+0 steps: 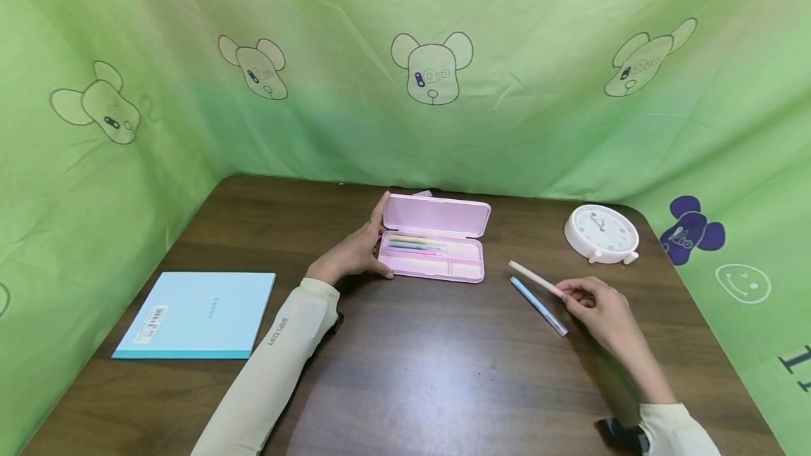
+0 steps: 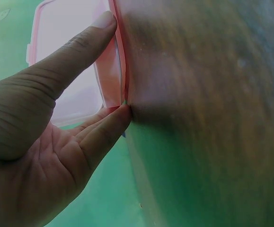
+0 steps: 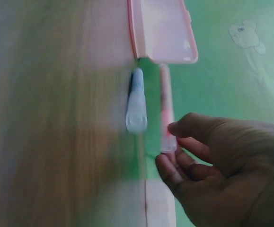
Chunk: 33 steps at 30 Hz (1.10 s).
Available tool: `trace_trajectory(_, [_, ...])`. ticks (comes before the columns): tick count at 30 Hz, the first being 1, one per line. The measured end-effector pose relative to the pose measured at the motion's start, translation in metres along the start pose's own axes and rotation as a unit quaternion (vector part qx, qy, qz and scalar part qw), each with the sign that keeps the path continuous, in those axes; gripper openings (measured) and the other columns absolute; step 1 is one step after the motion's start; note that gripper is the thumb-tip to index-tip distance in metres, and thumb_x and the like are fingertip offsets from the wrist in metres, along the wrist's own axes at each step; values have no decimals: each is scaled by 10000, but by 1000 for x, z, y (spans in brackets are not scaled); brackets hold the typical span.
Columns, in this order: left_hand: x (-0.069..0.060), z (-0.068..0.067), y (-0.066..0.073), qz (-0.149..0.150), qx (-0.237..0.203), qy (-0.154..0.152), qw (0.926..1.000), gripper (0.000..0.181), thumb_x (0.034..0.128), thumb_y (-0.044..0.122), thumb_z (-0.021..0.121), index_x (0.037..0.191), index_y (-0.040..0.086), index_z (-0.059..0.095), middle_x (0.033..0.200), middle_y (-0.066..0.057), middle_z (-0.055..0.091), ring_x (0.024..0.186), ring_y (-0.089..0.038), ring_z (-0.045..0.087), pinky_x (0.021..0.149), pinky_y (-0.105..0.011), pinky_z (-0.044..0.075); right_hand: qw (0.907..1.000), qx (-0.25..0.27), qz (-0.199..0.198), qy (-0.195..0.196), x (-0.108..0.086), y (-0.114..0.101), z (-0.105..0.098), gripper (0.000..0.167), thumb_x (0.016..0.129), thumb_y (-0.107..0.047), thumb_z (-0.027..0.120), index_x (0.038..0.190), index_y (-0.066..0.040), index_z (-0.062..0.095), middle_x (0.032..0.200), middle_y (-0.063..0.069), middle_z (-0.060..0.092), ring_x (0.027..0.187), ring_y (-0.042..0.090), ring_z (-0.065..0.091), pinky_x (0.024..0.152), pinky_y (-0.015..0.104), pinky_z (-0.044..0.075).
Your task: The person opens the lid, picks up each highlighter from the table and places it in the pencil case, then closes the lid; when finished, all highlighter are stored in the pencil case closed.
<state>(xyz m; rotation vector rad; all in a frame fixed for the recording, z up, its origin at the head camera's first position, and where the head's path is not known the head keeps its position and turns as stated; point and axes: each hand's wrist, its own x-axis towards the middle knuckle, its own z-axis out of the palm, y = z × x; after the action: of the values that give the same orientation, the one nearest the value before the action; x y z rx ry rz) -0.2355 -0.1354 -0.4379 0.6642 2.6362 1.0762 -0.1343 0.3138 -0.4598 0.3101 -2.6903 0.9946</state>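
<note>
A pink pencil case (image 1: pixel 437 217) lies with its lid raised at the middle of the table's far side, several slim pens (image 1: pixel 415 242) in its upper compartment. My left hand (image 1: pixel 348 253) grips the case's left end, thumb at the front corner and fingers spread toward the back; the left wrist view shows the thumb (image 2: pixel 75 54) against the case. To the right, my right hand (image 1: pixel 602 312) pinches a pink pen (image 1: pixel 535 278) near one end, its other end pointing toward the case. A blue pen (image 1: pixel 538 306) lies on the table just beside the pink one.
A light blue notebook (image 1: pixel 203 312) lies at the left of the brown wooden table (image 1: pixel 405 371). At the far right corner is a white round clock (image 1: pixel 602 233). Green printed cloth (image 1: pixel 342 111) hangs around the table's back and sides.
</note>
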Motion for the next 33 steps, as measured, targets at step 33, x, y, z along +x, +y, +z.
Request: trace_trajectory(33, [39, 27, -80, 188, -150, 219, 9995, 1705, 646, 308, 1084, 1674, 447, -268, 1782, -203, 176, 1540, -409, 389, 1212, -566, 377, 9902, 997, -633, -745, 103, -107, 124, 125, 927, 102, 740, 1026, 51, 798, 1000, 176, 723, 887, 308, 696, 800, 303, 572])
